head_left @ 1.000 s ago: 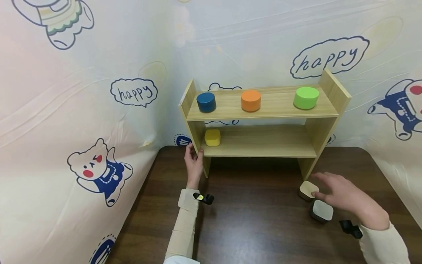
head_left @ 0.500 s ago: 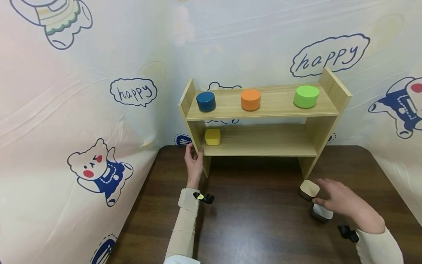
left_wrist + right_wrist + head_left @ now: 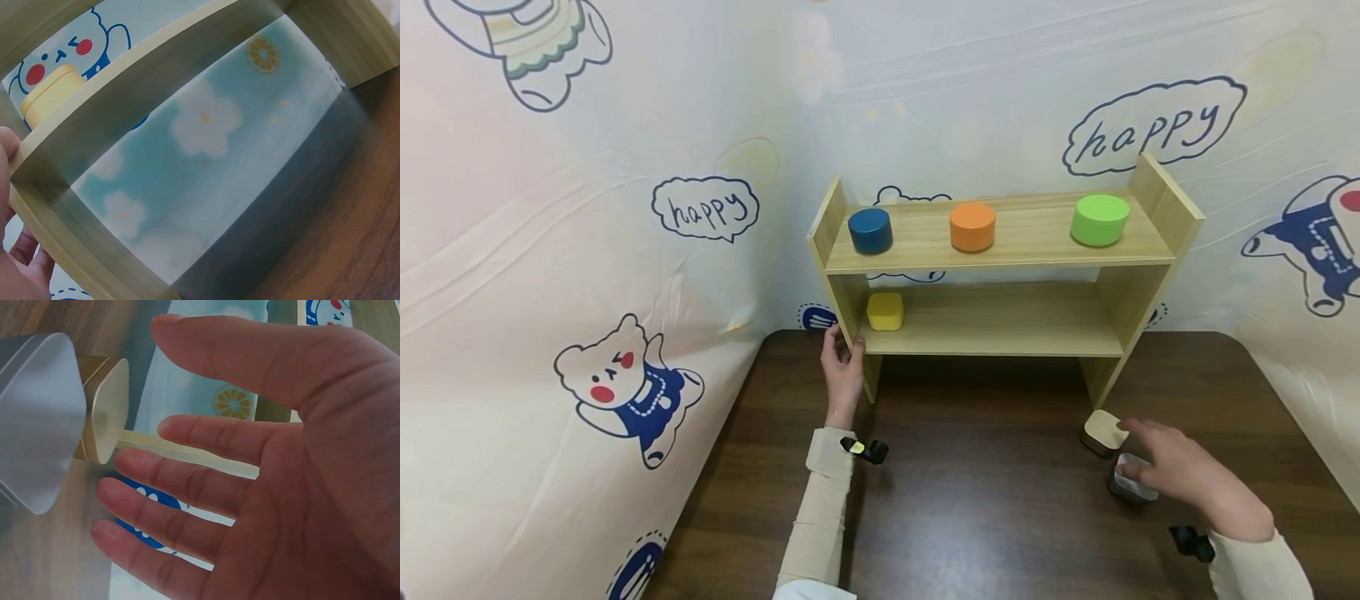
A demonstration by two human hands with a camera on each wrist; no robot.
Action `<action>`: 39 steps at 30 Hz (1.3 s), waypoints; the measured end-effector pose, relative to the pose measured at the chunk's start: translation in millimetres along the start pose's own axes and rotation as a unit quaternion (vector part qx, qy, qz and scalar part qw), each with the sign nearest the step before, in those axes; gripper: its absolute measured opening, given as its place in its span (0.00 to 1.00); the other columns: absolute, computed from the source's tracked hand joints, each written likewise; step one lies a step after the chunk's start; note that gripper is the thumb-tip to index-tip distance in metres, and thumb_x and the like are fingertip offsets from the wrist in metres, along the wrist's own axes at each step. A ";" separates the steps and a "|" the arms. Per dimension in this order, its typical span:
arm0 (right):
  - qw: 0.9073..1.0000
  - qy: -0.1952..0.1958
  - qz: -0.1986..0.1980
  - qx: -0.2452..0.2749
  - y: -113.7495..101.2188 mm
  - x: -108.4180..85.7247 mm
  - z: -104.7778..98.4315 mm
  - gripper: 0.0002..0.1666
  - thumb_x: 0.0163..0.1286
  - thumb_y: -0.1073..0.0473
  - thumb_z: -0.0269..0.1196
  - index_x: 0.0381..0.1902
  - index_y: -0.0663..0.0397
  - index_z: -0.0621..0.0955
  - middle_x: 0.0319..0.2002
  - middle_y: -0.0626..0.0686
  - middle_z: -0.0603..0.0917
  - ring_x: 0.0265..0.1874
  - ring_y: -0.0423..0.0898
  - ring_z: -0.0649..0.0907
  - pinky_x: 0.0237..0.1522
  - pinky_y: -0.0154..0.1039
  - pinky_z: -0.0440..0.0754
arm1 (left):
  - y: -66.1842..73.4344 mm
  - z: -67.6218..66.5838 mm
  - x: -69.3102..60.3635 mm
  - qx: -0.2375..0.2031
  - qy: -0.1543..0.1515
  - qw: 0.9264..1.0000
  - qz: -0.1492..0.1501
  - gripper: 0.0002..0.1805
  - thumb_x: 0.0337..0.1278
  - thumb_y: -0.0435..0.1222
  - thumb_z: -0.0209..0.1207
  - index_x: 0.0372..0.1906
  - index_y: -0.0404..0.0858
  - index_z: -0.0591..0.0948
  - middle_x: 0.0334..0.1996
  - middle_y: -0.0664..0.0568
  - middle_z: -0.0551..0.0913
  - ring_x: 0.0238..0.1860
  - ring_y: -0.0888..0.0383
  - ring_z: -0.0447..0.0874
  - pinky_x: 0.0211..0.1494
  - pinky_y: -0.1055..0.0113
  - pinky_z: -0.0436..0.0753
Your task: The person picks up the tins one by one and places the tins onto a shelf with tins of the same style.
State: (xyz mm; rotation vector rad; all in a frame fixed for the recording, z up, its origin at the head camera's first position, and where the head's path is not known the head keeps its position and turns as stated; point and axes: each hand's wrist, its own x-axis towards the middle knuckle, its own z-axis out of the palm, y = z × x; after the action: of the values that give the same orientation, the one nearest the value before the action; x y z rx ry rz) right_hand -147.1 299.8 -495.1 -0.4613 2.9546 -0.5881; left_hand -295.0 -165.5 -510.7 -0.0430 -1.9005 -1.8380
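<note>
My left hand (image 3: 842, 371) grips the left side panel of a small wooden shelf (image 3: 992, 333), thumb at the front edge and fingers on the outer face. My right hand (image 3: 1195, 475) hovers over a silver-lidded square tin (image 3: 1135, 493) on the table, its thumb covering part of the lid. Its fingers are spread and hold nothing in the right wrist view, apart from the silver tin (image 3: 44, 425). Just beyond stands a pale gold square tin (image 3: 1102, 432), near the shelf's right foot. A yellow square tin (image 3: 885, 312) sits at the left end of the lower shelf.
On the upper shelf stand three round tins: a blue tin (image 3: 870, 232), an orange tin (image 3: 972, 227) and a green tin (image 3: 1099, 221). The dark wooden table (image 3: 970, 500) meets printed cloth walls (image 3: 625, 275) at the left, back and right.
My right hand has drawn back from beside the pale gold tin and now hangs over the silver tin. The left hand keeps its place on the shelf panel.
</note>
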 end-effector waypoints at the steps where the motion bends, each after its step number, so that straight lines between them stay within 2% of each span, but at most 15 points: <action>1: 1.000 -0.002 0.001 0.000 0.5 0.0 0.9 0.38 0.57 0.56 0.76 0.60 0.73 0.78 0.57 0.76 0.82 0.56 0.76 0.81 0.52 0.68 0.80 | -0.2 0.0 -0.1 0.001 0.000 1.000 0.000 0.21 0.72 0.27 0.57 0.67 0.32 0.74 0.61 0.36 0.78 0.56 0.53 0.78 0.55 0.71 0.81; 7: 1.000 -0.015 0.009 0.003 3.1 -0.6 7.9 0.38 0.55 0.56 0.77 0.58 0.73 0.79 0.55 0.75 0.83 0.54 0.74 0.82 0.51 0.67 0.81 | -1.7 -0.9 -0.2 -0.001 -0.001 1.000 -0.001 0.19 0.73 0.28 0.57 0.65 0.35 0.75 0.59 0.41 0.79 0.55 0.55 0.78 0.55 0.71 0.81; 13: 0.999 -0.034 0.018 -0.005 6.9 -3.1 17.1 0.38 0.55 0.55 0.78 0.57 0.74 0.79 0.51 0.72 0.85 0.49 0.68 0.85 0.47 0.64 0.82 | -3.7 -1.0 -1.6 -0.002 0.001 1.000 0.000 0.18 0.73 0.28 0.57 0.64 0.35 0.76 0.58 0.41 0.79 0.55 0.55 0.79 0.56 0.71 0.81; 17: 0.999 -0.027 0.021 -0.006 8.3 -4.3 19.9 0.37 0.54 0.55 0.78 0.57 0.72 0.79 0.50 0.70 0.86 0.47 0.64 0.86 0.44 0.61 0.82 | -2.4 -1.1 -1.7 0.001 0.002 1.000 0.000 0.19 0.72 0.28 0.57 0.64 0.35 0.76 0.58 0.41 0.79 0.55 0.54 0.79 0.56 0.69 0.81; 25: 0.999 -0.028 0.024 0.001 10.3 -4.8 22.3 0.39 0.54 0.55 0.79 0.59 0.69 0.78 0.49 0.69 0.87 0.46 0.64 0.86 0.43 0.60 0.82 | -2.3 -0.7 -1.7 0.004 0.001 1.000 0.002 0.19 0.73 0.28 0.57 0.64 0.35 0.75 0.59 0.40 0.79 0.56 0.54 0.79 0.57 0.68 0.81; 28: 0.999 -0.025 0.024 0.003 11.5 -6.1 23.2 0.39 0.51 0.57 0.80 0.58 0.69 0.78 0.47 0.67 0.87 0.43 0.62 0.86 0.39 0.58 0.82 | -3.0 -0.5 -1.2 0.002 0.001 1.000 0.001 0.19 0.73 0.28 0.57 0.65 0.35 0.75 0.59 0.40 0.79 0.56 0.54 0.79 0.57 0.69 0.81; 36: 0.999 -0.031 0.042 0.009 13.4 -8.6 24.5 0.32 0.48 0.59 0.81 0.50 0.59 0.78 0.37 0.54 0.84 0.35 0.51 0.80 0.35 0.49 0.77 | -4.0 -0.4 -0.6 -0.003 0.006 1.000 0.004 0.20 0.72 0.27 0.57 0.65 0.32 0.75 0.58 0.39 0.79 0.54 0.56 0.78 0.55 0.73 0.80; 39: 0.998 -0.038 0.044 0.010 14.3 -9.2 25.9 0.33 0.48 0.59 0.81 0.50 0.61 0.78 0.37 0.54 0.83 0.34 0.51 0.80 0.34 0.48 0.76 | -4.6 0.1 -0.4 -0.002 0.007 1.000 0.004 0.20 0.72 0.26 0.56 0.66 0.30 0.74 0.59 0.37 0.78 0.54 0.56 0.78 0.55 0.73 0.80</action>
State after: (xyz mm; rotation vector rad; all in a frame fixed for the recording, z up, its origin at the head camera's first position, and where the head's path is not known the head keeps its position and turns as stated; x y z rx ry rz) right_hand -138.5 306.0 -524.2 -0.3423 2.8773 -0.5782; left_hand -296.3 -165.7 -515.1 -0.0395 -1.8852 -1.8323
